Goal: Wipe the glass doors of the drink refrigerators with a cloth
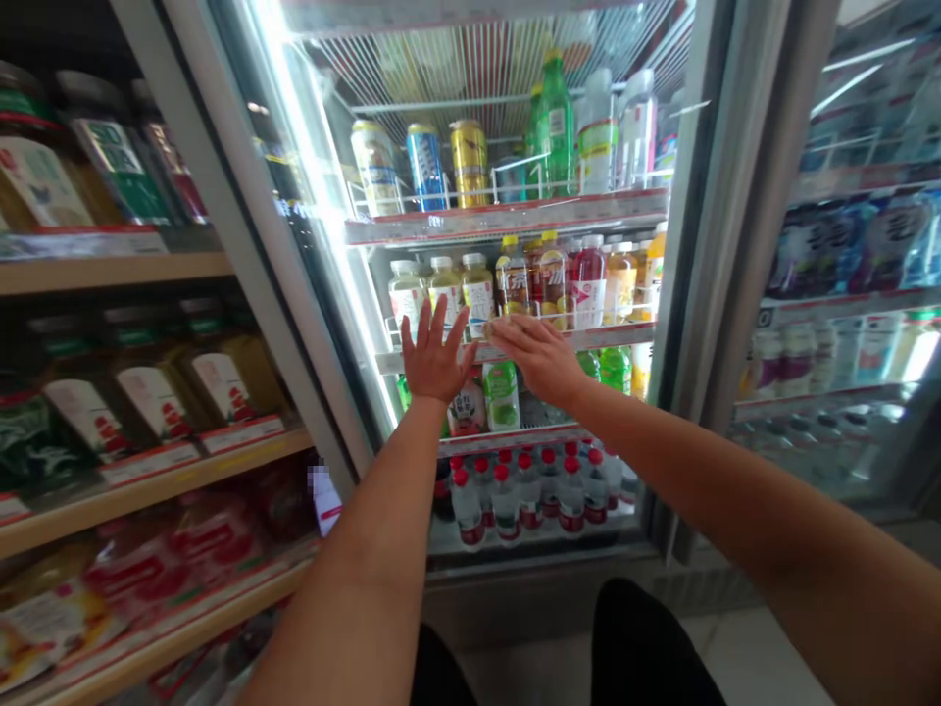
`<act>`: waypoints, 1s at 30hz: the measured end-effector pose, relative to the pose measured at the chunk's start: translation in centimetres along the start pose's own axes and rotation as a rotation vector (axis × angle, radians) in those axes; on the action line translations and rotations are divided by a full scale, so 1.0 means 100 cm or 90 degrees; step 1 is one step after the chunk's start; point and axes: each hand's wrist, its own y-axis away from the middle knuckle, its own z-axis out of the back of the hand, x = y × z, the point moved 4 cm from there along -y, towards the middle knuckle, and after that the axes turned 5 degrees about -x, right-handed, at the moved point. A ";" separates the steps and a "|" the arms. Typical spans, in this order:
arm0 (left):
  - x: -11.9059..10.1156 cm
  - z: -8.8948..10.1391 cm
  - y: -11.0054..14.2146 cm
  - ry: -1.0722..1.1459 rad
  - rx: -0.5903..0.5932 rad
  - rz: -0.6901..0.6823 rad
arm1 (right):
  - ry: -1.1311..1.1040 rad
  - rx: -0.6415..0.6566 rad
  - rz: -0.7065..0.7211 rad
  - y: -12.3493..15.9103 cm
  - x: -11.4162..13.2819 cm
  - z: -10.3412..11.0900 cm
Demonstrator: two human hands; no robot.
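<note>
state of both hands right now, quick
Left hand: open, fingers spread, nothing seen in it.
Right hand: fingers together, palm hidden; cannot tell whether it holds anything.

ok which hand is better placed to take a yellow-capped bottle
Probably the right hand: in this view it appears just below the yellow-capped bottles, while the left hand is spread before the white-capped bottles further left.

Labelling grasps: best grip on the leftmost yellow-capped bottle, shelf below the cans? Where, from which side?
Probably the shoulder below its yellow cap, from the front: the bottle stands upright, tapers there, and has neighbours close on both sides.
</note>
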 end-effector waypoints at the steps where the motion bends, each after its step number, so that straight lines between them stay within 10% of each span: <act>1: 0.000 0.000 0.000 0.002 0.002 0.004 | -0.011 0.021 0.018 0.002 0.005 -0.003; 7: 0.000 -0.001 -0.001 0.030 0.019 0.024 | -0.022 0.071 0.069 -0.001 -0.002 0.001; 13: 0.001 0.000 -0.001 0.043 0.015 0.023 | 0.018 -0.043 -0.081 -0.005 -0.016 0.009; 18: 0.002 -0.001 0.000 0.042 0.010 0.020 | -0.015 0.044 0.080 -0.003 -0.010 0.005; 24: 0.001 -0.001 0.000 0.046 0.017 0.026 | 0.039 -0.095 -0.097 0.006 -0.026 0.013; 30: 0.000 0.000 -0.001 0.035 0.011 0.016 | 0.002 0.046 0.089 0.015 -0.011 0.007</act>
